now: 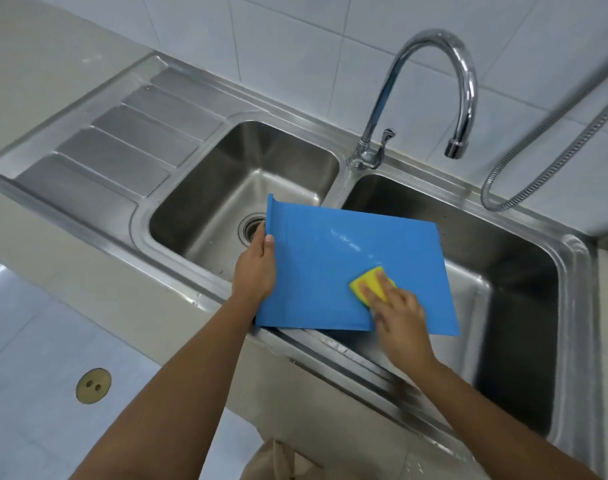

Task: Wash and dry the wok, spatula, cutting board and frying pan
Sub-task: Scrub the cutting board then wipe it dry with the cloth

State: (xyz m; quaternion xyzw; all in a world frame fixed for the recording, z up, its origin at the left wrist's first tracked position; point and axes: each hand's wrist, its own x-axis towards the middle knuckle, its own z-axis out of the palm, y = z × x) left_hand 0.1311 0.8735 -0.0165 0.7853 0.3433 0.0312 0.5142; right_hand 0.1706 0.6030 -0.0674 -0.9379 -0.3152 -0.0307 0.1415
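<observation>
A thin blue cutting board (333,268) lies tilted across the divider between the two sink basins, its near edge on the front rim. My left hand (256,268) grips its left edge, thumb on top. My right hand (398,311) presses a yellow sponge (372,282) flat against the board's lower right part, fingers spread over it. A wet streak shines on the board above the sponge. No wok, spatula or frying pan is in view.
The steel double sink (330,195) has a left basin with a drain (250,226), a deeper right basin (503,306), and a ribbed drainboard (122,140) on the left. A curved tap (434,64) stands behind, not running. A metal hose (555,150) hangs at right.
</observation>
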